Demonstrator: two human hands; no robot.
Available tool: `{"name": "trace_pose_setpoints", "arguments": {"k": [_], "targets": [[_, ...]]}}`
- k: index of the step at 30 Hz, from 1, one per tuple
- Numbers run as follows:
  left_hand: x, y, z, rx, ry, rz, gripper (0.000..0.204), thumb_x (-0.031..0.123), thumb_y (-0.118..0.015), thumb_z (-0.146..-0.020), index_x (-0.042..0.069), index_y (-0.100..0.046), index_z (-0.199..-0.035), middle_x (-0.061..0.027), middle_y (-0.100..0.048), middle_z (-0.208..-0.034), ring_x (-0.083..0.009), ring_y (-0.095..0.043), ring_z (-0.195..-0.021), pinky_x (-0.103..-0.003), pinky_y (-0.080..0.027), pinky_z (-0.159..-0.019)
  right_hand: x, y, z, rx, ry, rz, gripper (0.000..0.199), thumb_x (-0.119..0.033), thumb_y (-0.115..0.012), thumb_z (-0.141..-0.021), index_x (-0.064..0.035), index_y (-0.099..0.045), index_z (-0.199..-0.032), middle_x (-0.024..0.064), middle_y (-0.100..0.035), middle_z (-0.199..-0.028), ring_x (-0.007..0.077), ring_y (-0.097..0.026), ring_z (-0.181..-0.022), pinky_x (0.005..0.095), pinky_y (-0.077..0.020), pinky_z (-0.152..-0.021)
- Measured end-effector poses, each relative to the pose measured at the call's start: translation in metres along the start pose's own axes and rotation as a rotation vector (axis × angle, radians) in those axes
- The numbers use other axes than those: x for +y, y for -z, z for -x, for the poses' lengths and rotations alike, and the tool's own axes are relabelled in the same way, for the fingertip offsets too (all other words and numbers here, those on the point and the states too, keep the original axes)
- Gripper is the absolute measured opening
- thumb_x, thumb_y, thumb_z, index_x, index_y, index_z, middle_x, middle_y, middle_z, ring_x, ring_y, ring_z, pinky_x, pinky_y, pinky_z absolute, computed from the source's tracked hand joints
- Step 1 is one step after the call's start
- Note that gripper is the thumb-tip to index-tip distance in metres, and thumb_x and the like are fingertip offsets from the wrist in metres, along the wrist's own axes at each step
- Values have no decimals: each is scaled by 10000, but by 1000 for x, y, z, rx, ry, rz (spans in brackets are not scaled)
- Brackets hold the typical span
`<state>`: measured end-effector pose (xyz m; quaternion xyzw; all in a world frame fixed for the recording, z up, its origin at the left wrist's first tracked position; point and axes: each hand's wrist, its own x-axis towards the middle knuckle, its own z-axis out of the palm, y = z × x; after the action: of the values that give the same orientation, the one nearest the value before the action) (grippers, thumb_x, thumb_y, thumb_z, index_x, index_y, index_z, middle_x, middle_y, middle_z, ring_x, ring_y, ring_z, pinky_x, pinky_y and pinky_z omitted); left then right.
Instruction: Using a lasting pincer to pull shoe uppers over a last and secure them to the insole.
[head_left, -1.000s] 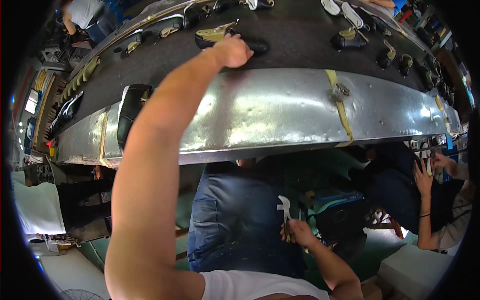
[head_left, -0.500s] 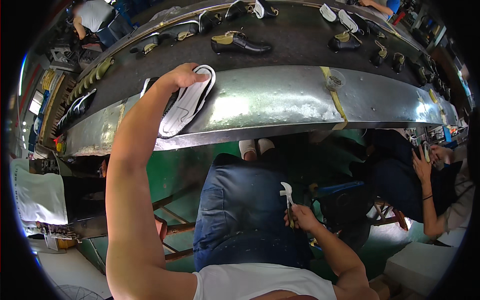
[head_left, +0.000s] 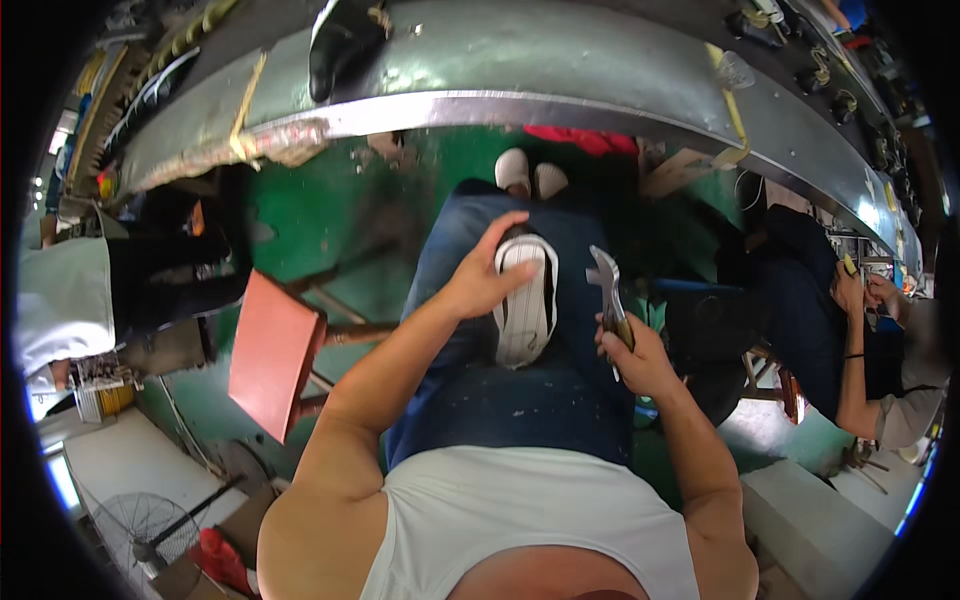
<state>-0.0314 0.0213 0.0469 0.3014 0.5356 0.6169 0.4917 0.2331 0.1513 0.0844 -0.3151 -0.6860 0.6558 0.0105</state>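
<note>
Over my lap a shoe [head_left: 524, 312] is held with its pale, flat underside turned up. My left hand [head_left: 487, 277] grips its far end, the thumb lying on the underside and the fingers along the edge. Just to the right, my right hand [head_left: 640, 358] is closed around the handles of lasting pincers [head_left: 608, 280]. Their curved metal head points up and away from me, apart from the shoe. Dark blue trousers [head_left: 480, 400] are beneath both hands. At the bench edge, far left, stands a black shoe [head_left: 338, 50].
A metal-edged workbench [head_left: 520, 60] runs across the far side, with a small clear cup [head_left: 735, 70] on it. A red-topped stool [head_left: 275, 350] stands left of my legs. To the right sits a co-worker, their hands [head_left: 862, 290] busy. A fan [head_left: 150, 540] is at lower left.
My left hand has brought the shoe from the bench edge back over my lap. The pincers have moved slightly up and right in my right hand. The view has tilted down.
</note>
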Motion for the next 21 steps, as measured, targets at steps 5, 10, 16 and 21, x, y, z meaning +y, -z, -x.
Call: {"name": "trace_pose_setpoints", "arguments": {"k": [5,10,16,21], "targets": [[19,4,13,-2,17,-48,598,148,-638,-988,154,-324,-1496,-36,-583,-1174,-118,-541,-1085,-294,-458,-961,-47,-21,3,-114,3,180,314,-183,-587,-975,0,-585,-1231,74,-683,-912,166,-662,-819,309,-517,-778],[3,19,19,-47,-77,-294,530,263,-492,-1067,137,-266,-1529,-51,-548,-1247,-140,-494,-1171,-307,-386,-1052,-45,-31,-4,-282,-60,-36,408,-196,-576,-1004,32,-514,-1337,86,-675,-1096,149,-643,-928,313,-514,-832],[22,6,20,-14,-70,-354,508,269,-520,-1058,108,-338,-1503,-79,-570,-1246,-159,-510,-1162,-311,-401,-1042,-55,-32,-17,-363,-173,-253,316,-217,-549,-1018,25,-556,-1221,87,-672,-974,165,-647,-815,327,-529,-769],[5,12,15,108,-47,-289,471,242,-604,-1016,66,-454,-1427,-85,-617,-1196,-169,-569,-1111,-313,-452,-997,-56,-37,-39,-222,-50,260,226,-170,-565,-984,31,-578,-1087,114,-663,-816,242,-651,-737,365,-518,-716]]}}
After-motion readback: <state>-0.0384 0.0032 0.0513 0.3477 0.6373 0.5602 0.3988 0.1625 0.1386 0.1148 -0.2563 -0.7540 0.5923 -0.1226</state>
